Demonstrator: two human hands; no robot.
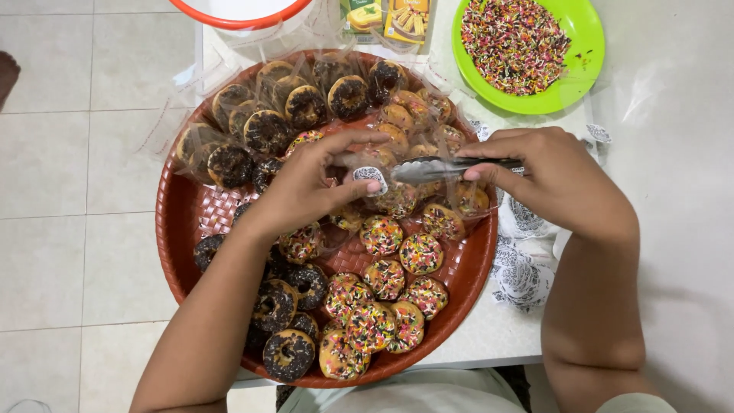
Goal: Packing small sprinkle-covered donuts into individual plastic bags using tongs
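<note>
Looking down from my head, I see one round red woven tray on a white table, and both my hands work over its middle. My left hand has its fingers curled closed around a clear plastic bag with a small patterned sticker on it; a sprinkled donut seems to sit inside, though the plastic glare makes that hard to tell. My right hand is pinched shut on one pair of metal tongs, whose closed tips reach left and meet the bag just beside my left thumb. On the bare front half of the tray I count about ten unwrapped sprinkle donuts and about seven chocolate donuts, some partly hidden under my left forearm. At the far side lie wrapped donuts, roughly ten chocolate and several sprinkled, too overlapped for an exact count. Beyond the tray stand one green plate of sprinkles, two small yellow-green boxes and one white bowl with an orange rim. Under my right wrist lies a stack of empty patterned bags.
</note>
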